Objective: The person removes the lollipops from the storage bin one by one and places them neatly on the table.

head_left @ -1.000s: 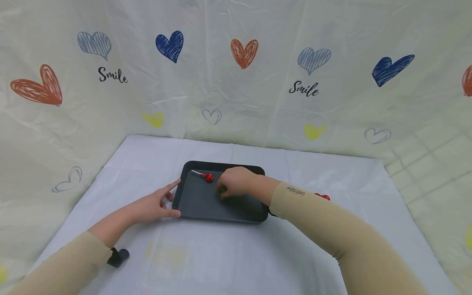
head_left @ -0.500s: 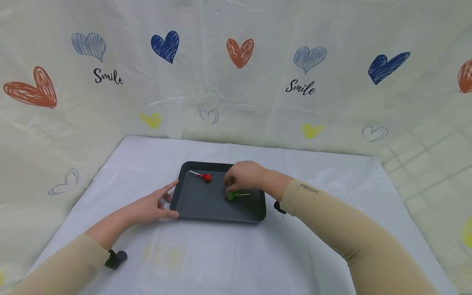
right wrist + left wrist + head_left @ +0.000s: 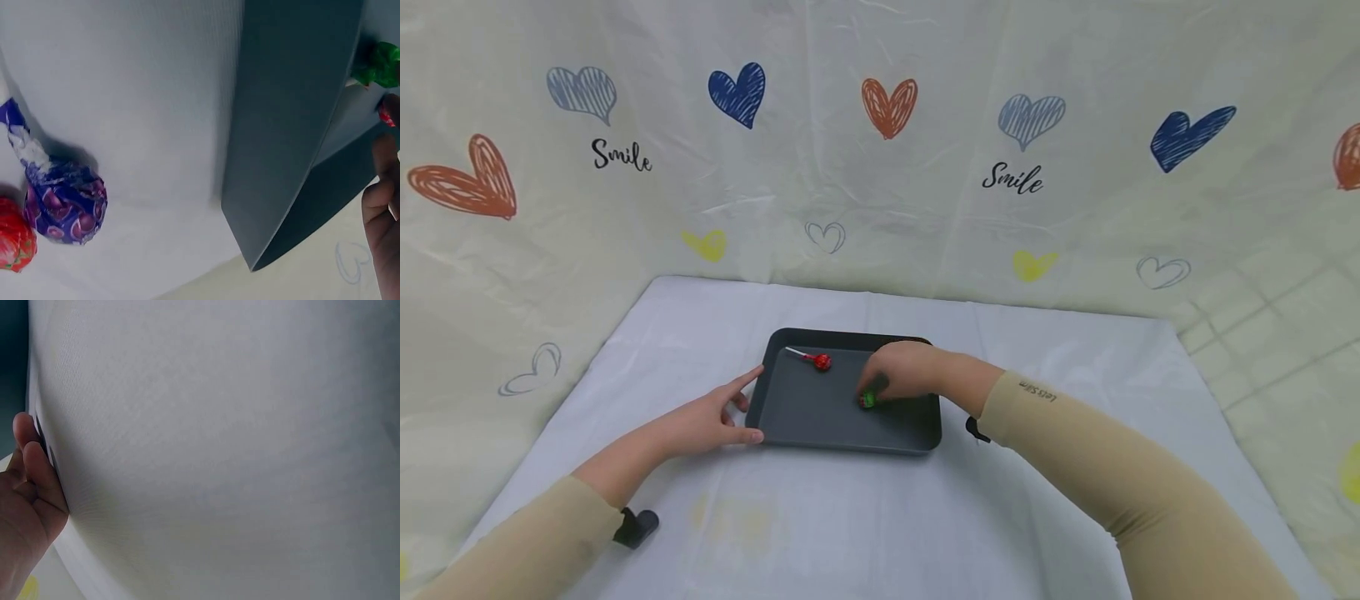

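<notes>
A dark grey baking tray point(image 3: 812, 417) lies on the table. My left hand point(image 3: 711, 419) rests at its left side, index finger and thumb spread and touching the rim. Inside the tray, my right hand point(image 3: 904, 371) reaches down with curled fingers around a green-wrapped lollipop point(image 3: 868, 400); its stick is covered by the hand in the head view. The same green lollipop point(image 3: 382, 65) shows at the edge of the right wrist view, with fingertips beside it. A red lollipop point(image 3: 822, 362) lies toward the tray's back left, white stick pointing left.
A purple-wrapped lollipop point(image 3: 65, 200) and another red lollipop point(image 3: 14, 236) lie on the white cloth outside the tray; my right arm hides them in the head view. Behind the table hangs a curtain point(image 3: 925, 183) printed with hearts.
My right hand brought the green lollipop to the tray's middle right, lifted slightly off it, then came back down onto it. The left hand keeps its place at the rim.
</notes>
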Motion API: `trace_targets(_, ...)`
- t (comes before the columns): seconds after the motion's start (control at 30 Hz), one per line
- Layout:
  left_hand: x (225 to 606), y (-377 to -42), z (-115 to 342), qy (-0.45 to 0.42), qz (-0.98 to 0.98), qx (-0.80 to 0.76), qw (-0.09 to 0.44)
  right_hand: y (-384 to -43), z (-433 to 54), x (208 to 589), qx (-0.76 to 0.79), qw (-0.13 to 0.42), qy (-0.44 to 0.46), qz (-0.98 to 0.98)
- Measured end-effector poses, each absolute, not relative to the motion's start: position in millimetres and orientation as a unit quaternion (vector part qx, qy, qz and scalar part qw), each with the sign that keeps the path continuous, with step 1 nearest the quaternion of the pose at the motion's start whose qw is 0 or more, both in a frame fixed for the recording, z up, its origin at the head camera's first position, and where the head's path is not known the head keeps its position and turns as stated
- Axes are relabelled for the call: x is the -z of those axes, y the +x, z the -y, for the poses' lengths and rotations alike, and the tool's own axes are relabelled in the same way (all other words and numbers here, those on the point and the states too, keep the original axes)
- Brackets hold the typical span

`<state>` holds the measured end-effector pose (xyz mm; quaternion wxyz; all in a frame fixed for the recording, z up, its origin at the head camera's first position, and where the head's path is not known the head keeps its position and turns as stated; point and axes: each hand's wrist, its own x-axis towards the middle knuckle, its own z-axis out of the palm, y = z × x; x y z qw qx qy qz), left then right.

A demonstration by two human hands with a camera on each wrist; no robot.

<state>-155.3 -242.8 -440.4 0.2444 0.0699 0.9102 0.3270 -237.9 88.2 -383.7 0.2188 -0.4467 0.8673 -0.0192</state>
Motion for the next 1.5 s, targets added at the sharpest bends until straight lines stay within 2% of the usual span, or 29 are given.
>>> trace_targets(0.83,438,-154,242,0.069,-0.911,-0.325,0.245,-235,-88,390,-0.016,0.213,-0.445,-0.870)
trace_targets(1.23,438,-153,241,0.077,-0.911,-0.323,0.243,-239,-102,379,0.046,0.198,-0.415,-0.887)
trace_targets(1.5,437,-151,239,0.078,-0.910,-0.327,0.242,-239,-127,371,0.092,0.165,-0.387,-0.902)
